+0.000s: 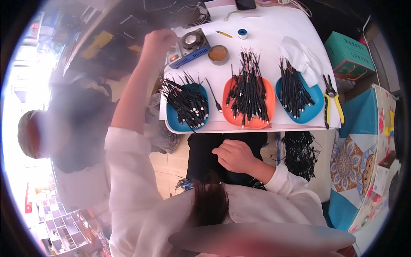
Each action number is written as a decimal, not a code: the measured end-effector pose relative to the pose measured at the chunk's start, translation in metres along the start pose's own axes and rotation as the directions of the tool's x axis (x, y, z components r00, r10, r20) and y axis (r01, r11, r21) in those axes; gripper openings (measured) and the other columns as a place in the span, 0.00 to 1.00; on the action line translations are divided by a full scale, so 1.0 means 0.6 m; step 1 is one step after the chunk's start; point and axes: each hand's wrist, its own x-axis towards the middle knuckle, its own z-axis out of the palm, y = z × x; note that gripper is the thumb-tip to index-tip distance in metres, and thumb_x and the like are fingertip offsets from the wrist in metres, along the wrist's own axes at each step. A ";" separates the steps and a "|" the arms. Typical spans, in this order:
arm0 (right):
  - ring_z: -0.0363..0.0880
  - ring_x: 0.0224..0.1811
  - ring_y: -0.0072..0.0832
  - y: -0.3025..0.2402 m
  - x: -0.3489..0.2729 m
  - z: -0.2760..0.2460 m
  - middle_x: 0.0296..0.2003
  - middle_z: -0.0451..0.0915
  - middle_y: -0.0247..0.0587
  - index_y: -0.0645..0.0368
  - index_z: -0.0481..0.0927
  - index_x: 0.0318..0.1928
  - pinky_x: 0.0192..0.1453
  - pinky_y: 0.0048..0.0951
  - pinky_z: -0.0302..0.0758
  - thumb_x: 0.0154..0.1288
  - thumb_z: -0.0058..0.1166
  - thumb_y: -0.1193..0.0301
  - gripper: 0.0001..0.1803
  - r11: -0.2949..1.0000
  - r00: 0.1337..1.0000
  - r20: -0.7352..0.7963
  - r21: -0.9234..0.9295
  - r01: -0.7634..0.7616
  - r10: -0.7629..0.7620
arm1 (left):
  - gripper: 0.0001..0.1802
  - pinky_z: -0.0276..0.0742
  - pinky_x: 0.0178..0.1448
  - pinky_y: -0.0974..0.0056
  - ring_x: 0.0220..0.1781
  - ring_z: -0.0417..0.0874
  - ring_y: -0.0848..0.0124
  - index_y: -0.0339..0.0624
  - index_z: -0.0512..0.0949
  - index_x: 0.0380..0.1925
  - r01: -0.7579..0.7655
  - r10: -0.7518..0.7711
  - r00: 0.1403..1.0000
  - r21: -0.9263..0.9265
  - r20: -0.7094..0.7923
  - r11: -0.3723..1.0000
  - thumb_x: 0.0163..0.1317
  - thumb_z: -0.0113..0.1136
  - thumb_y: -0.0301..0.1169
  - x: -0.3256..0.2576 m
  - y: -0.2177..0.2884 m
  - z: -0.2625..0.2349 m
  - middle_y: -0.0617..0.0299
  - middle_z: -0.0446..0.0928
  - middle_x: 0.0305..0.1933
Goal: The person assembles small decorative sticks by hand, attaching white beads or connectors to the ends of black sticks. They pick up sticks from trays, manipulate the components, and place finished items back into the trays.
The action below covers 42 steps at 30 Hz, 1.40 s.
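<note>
My left hand (pixel 159 42) is reached far forward, its fingers curled at the left side of a small blue-based heating device (pixel 190 56) with a round metal pot on top. What those fingers hold, if anything, cannot be made out. In my lap rests my right hand (pixel 236 156), loosely closed with nothing visible in it. Short black cables with stripped wire ends and plugs fill a left blue tray (pixel 171 120), a middle orange tray (pixel 269 98) and a right blue tray (pixel 316 107). One single cable (pixel 214 95) lies between the left and middle trays.
Beside the device stands a round tin (pixel 218 54) of brownish stuff. Farther back are a yellow cutter (pixel 224 34), a blue-topped spool (pixel 242 34) and a fan (pixel 192 16). White tissue (pixel 302 58) and yellow-handled pliers (pixel 332 103) lie right. Another person (pixel 77 124) is at left.
</note>
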 end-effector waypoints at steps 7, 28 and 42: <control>0.75 0.29 0.30 -0.009 0.013 0.007 0.24 0.75 0.34 0.58 0.79 0.33 0.33 0.31 0.75 0.49 0.57 0.74 0.08 1.000 0.999 -0.032 -0.007 0.006 -0.006 | 0.06 0.76 0.37 0.67 0.29 0.83 0.70 0.35 0.81 0.34 -0.078 0.069 0.994 0.119 0.080 0.990 0.57 0.63 0.24 0.022 -0.036 0.026 0.56 0.82 0.26; 0.75 0.29 0.31 -0.006 0.015 0.001 0.25 0.75 0.34 0.59 0.80 0.34 0.33 0.30 0.75 0.49 0.58 0.74 0.09 1.000 1.000 -0.003 0.000 0.004 -0.004 | 0.07 0.76 0.38 0.58 0.30 0.82 0.54 0.37 0.81 0.34 -0.254 0.220 0.964 0.285 0.147 0.924 0.54 0.63 0.25 0.056 -0.056 0.055 0.48 0.80 0.28; 0.77 0.30 0.35 -0.047 0.010 0.003 0.26 0.78 0.39 0.59 0.80 0.36 0.35 0.33 0.75 0.55 0.54 0.77 0.07 0.987 0.993 -0.016 0.107 -0.118 0.120 | 0.09 0.67 0.28 0.74 0.23 0.73 0.80 0.32 0.81 0.36 -0.076 -0.076 0.965 -0.545 -0.250 0.835 0.59 0.63 0.27 -0.198 0.092 -0.131 0.60 0.81 0.26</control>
